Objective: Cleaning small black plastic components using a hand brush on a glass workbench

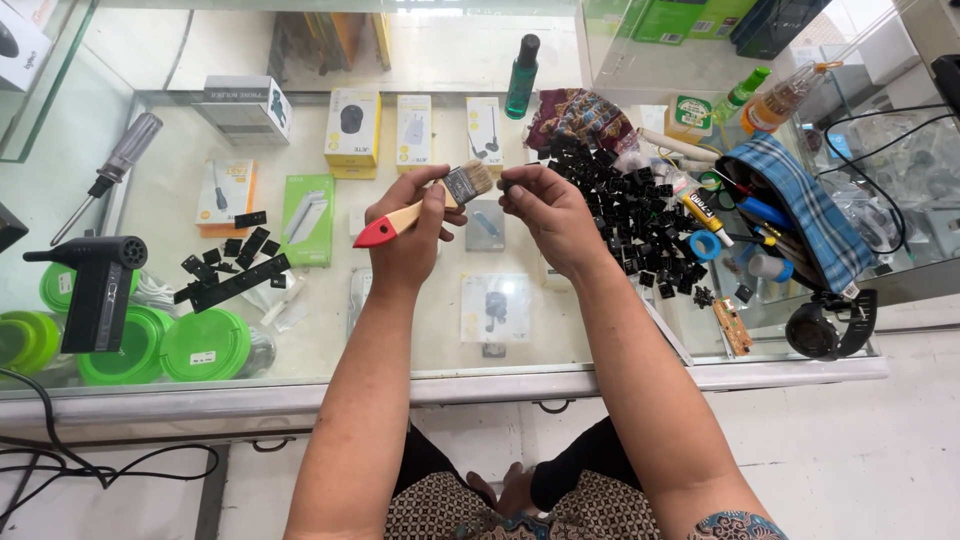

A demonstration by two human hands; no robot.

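Paintbrush (425, 206) clamped in left hand (408, 230), bristles against small black keycap (507, 185) pinched by right hand (545, 212).

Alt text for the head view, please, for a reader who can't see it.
Over a glass counter, the left hand holds a small paintbrush with its bristles against a small black key cap pinched in the right hand. A heap of black key caps lies to the right, a few more to the left.
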